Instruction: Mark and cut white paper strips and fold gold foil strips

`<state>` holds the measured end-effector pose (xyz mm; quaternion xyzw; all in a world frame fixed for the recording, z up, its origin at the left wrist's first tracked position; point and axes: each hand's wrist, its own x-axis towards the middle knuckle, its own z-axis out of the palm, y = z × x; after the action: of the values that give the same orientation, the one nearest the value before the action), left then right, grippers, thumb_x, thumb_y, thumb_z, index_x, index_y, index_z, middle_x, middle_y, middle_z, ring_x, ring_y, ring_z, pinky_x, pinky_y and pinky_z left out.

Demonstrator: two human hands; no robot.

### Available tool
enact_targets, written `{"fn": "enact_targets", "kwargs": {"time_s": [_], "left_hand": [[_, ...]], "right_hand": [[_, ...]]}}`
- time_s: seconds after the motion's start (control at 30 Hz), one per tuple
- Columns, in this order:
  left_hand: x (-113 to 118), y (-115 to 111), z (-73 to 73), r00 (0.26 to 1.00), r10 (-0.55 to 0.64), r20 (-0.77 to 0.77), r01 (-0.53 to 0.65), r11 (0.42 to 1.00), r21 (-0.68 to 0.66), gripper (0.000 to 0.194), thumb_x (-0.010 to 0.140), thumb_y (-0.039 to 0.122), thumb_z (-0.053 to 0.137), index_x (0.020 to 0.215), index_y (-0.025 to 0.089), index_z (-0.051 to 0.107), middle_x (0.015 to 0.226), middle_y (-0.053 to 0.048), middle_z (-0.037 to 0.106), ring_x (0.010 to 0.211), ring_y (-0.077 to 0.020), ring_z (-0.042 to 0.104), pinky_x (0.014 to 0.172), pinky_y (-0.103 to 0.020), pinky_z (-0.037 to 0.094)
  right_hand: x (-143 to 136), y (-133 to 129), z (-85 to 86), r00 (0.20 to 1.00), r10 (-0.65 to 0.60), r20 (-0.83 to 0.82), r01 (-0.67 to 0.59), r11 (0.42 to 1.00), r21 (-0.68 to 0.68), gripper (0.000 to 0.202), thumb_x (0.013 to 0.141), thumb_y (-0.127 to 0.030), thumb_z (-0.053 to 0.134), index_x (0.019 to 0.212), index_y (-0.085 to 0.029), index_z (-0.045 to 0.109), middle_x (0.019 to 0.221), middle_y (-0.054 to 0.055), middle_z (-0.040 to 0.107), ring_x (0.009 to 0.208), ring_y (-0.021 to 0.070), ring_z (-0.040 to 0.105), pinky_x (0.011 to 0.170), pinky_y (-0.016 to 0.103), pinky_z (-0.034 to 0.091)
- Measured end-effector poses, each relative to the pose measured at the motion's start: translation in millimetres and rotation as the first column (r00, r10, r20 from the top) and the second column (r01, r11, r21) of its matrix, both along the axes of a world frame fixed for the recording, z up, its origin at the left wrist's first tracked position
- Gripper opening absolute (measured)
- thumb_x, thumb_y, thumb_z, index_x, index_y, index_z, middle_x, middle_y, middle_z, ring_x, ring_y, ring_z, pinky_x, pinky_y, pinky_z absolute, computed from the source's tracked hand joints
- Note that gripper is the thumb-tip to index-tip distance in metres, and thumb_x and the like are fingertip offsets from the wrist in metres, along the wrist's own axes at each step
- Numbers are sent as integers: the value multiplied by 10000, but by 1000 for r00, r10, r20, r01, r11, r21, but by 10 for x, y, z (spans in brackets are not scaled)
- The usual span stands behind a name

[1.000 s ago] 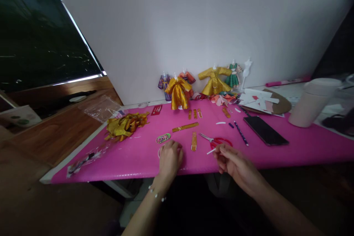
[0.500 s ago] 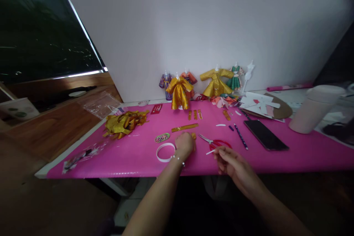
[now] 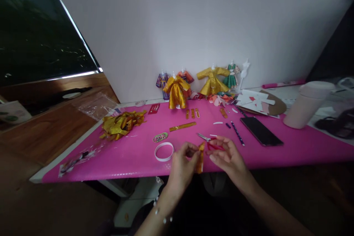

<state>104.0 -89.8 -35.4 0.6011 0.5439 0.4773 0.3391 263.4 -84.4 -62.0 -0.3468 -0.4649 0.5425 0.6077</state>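
My left hand [image 3: 186, 160] is closed, pinching a small piece of gold fabric [image 3: 200, 159] between thumb and fingers near the table's front edge. Just to the right, my right hand [image 3: 229, 155] has its fingers apart, with nothing seen between them. It partly covers the red handles of a pair of scissors [image 3: 204, 137], whose blades point left. Close behind its fingertips is a thin white strip [image 3: 213, 135]. Left of my hands lie a white ring-shaped roll [image 3: 164, 151] and an oval patterned case [image 3: 160, 137]. A flat gold strip [image 3: 183, 126] lies farther back.
Small dressed mannequins stand against the wall, one in a gold dress [image 3: 177, 92]. Gold fabric scraps [image 3: 121, 124] are heaped at left on the pink mat [image 3: 110, 162]. A phone [image 3: 261, 131], a pen [image 3: 238, 133] and a tall tumbler [image 3: 308, 105] are at right.
My left hand has drawn back toward me, lifting the gold fabric from the mat. My right hand has opened; the white strip it held now lies beyond its fingers.
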Motion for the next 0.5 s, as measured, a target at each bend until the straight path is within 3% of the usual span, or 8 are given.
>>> {"fn": "enact_targets", "kwargs": {"time_s": [0.13, 0.2, 0.33, 0.43, 0.5], "left_hand": [[192, -361, -98, 972, -48, 229, 56, 998, -33, 58, 811, 174, 657, 771, 183, 617, 667, 14, 646, 635, -147, 592, 639, -276, 464], [259, -478, -156, 931, -29, 363, 60, 995, -74, 109, 807, 206, 654, 895, 187, 592, 656, 31, 628, 581, -140, 578, 582, -267, 458], [258, -669, -218, 823, -18, 568, 129, 979, -155, 311, 777, 286, 718, 1027, 176, 570, 658, 41, 640, 581, -127, 603, 598, -259, 478], [192, -821, -229, 773, -37, 633, 214, 955, -205, 296, 735, 282, 799, 952, 129, 668, 748, -43, 741, 670, -134, 655, 669, -254, 495], [157, -911, -238, 752, -26, 658, 240, 942, -236, 282, 731, 282, 821, 932, 126, 701, 789, -72, 774, 681, -138, 671, 634, -236, 500]], "right_hand": [[-58, -83, 21, 999, 21, 37, -22, 999, 27, 565, 689, -272, 828, 1156, -287, 511, 1139, 37, 572, 730, 140, 633, 670, 308, 564], [-60, -104, 39, 998, 31, 53, -33, 999, 37, 536, 705, -237, 815, 1146, -285, 513, 1122, 25, 566, 663, 107, 597, 612, 270, 543], [-38, -137, 75, 996, 57, 62, -61, 997, 55, 508, 741, -220, 795, 1147, -304, 501, 1136, 14, 549, 672, 97, 583, 610, 253, 534], [-26, -171, 99, 994, 84, 64, -88, 994, 67, 491, 760, -221, 782, 1147, -318, 497, 1172, 15, 534, 684, 96, 587, 611, 251, 544], [-22, -196, 118, 993, 99, 68, -104, 992, 71, 499, 762, -208, 778, 1155, -325, 494, 1192, 16, 527, 700, 94, 597, 621, 246, 549]]}}
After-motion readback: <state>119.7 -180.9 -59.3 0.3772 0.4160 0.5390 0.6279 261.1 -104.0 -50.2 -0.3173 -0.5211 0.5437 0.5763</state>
